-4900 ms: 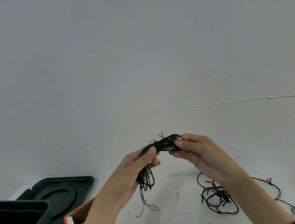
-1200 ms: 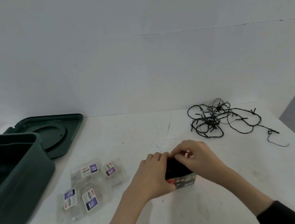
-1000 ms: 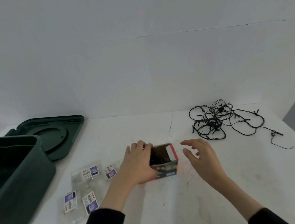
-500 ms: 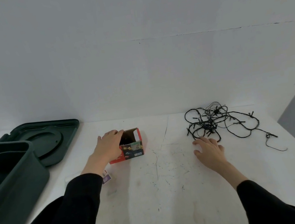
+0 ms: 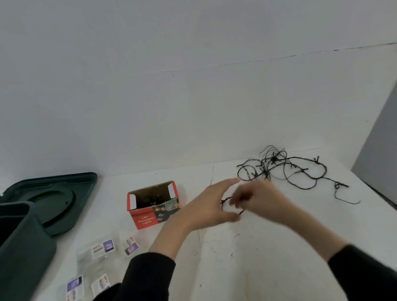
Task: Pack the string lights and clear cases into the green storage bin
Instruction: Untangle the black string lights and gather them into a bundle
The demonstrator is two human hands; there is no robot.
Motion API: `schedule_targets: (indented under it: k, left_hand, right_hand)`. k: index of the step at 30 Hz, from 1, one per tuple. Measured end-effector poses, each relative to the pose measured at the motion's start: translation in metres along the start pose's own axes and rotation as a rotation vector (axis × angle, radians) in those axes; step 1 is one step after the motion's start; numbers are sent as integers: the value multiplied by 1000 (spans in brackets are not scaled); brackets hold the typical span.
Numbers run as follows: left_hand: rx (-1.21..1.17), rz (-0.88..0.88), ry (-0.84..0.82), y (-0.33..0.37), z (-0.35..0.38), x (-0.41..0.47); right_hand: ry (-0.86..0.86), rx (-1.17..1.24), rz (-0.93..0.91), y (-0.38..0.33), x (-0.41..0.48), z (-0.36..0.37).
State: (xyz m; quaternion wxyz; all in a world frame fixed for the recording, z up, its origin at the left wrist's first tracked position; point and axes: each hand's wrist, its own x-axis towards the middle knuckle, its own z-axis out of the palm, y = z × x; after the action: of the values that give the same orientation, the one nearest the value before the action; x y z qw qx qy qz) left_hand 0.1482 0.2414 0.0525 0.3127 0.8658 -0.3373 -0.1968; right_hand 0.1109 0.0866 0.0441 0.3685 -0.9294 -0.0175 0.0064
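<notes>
1. Two hands meet, blurred, over the string lights [image 5: 273, 160]: the right hand [image 5: 261, 199] seems to pinch a strand, the left hand [image 5: 208, 209] cupped open beside it.
2. Gathering step; the lights and the clear cases [image 5: 98, 259] lie on the table [image 5: 255, 256], outside the green storage bin [image 5: 14, 250].
3. Next, probably: coil the tangle without snagging.

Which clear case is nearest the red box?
The rightmost case, just in front of the box. The other cases lie further left, toward the bin.
</notes>
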Motion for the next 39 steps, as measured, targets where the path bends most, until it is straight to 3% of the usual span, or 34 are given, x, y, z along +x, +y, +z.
schedule_targets:
  k: [3, 6, 8, 12, 14, 15, 16, 18, 19, 20, 22, 23, 25, 26, 27, 29, 31, 32, 33, 35, 37, 39]
  left_hand:
    - [-273, 123, 227, 33, -28, 7]
    - [-303, 211, 501, 73, -72, 8]
    - [-331, 295, 638, 106, -104, -1]
    - [-554, 436, 798, 156, -152, -21]
    - [-613, 439, 778, 175, -165, -27]
    - [-619, 423, 771, 181, -170, -29]
    - [-655, 408, 788, 187, -177, -31]
    - [-851, 375, 855, 193, -194, -38]
    - [-919, 363, 883, 193, -203, -42]
    - [-919, 348, 894, 192, -211, -46]
    - [-773, 283, 873, 186, -218, -53]
    - [-696, 255, 859, 183, -218, -55]
    - [-637, 235, 844, 183, -217, -56]
    - [-629, 247, 847, 184, -219, -56]
    - [-592, 273, 843, 182, -220, -57]
    - [-213, 283, 778, 171, -223, -58]
    - [332, 175, 656, 157, -219, -56]
    - [445, 134, 657, 148, -217, -53]
    - [445, 114, 740, 142, -217, -49]
    - [361, 146, 1091, 132, -219, -44]
    - [113, 174, 1364, 129, -223, -43]
    - [-189, 154, 1434, 127, -230, -46]
  right_hand:
    - [39, 227, -134, -59, -5, -74]
    - [118, 79, -254, -104, -4, -142]
    - [214, -149, -277, -125, -6, -178]
    - [542, -415, -229, -140, 1, -231]
    - [761, -345, -188, -141, 6, -252]
    - [785, -298, -161, -140, 8, -258]
    - [721, -309, -138, -141, 9, -264]
    - [391, -431, -47, -142, 3, -266]
    - [308, -468, 4, -142, -1, -268]
    - [342, -450, 17, -142, -2, -274]
    - [637, -353, -47, -139, -3, -294]
    - [656, -342, -48, -139, -7, -302]
    - [394, -319, 17, -144, -14, -304]
    - [362, -260, 3, -144, -16, -304]
    - [450, -174, -38, -147, -17, -306]
    - [669, -27, -143, -149, -18, -320]
    - [696, -136, -156, -149, -20, -328]
    - [735, -214, -156, -149, -19, -330]
    - [788, -262, -159, -150, -17, -330]
    - [733, -364, -136, -153, -17, -327]
    - [691, -512, -84, -152, -15, -324]
    - [966, -485, -108, -150, -18, -329]
